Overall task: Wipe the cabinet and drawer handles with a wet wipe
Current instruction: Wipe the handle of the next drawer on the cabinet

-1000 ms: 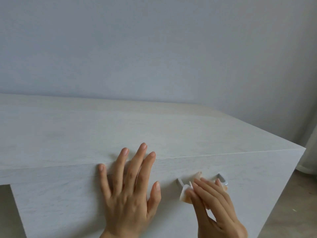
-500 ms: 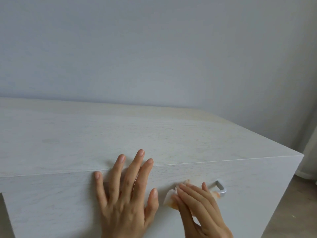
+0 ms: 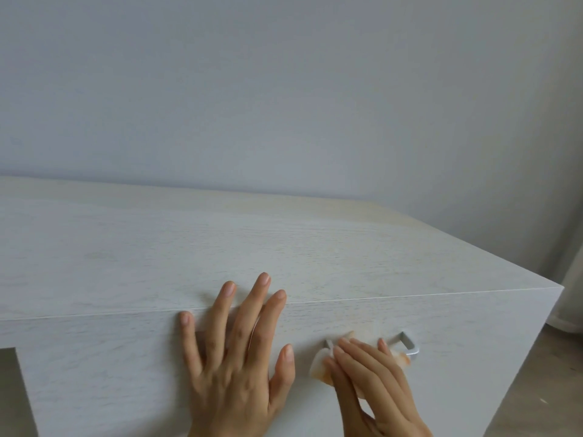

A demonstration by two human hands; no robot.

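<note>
Two bare hands work at the front face of a pale wood-grain cabinet [image 3: 94,357]. The left hand [image 3: 233,357] lies flat against the front panel, fingers straight and spread apart, gripping nothing. Its three middle fingertips show above the front edge of the cabinet top [image 3: 157,247], while the little finger and thumb sit below that edge on the panel. The right hand [image 3: 375,386] is just beside it toward the cabinet's right corner, fingers straight and held together, laid over a wet wipe [image 3: 318,365] and pressing it onto the drawer handle [image 3: 410,346]. The right thumb is hidden, so I cannot tell whether anything grips from underneath. The wipe is white with orange-tan staining. It is bunched under the fingers, with folds sticking out past the fingertips on the left, above them, and at the right by the little finger. The handle is a silver metal bar mounted on the front panel a little below the top's front edge. Its right end and bend are bare, and its left post just shows beside the wipe. The middle is covered by the wipe and fingers. The two hands are close but apart, the left thumb tip near the wipe's left fold. An open recess [image 3: 8,389] cuts into the front at the lower left. Behind is a plain grey-blue wall [image 3: 284,89]. Beyond the right corner are a greyish floor [image 3: 536,389] and a strip of pale curtain [image 3: 572,279].
</note>
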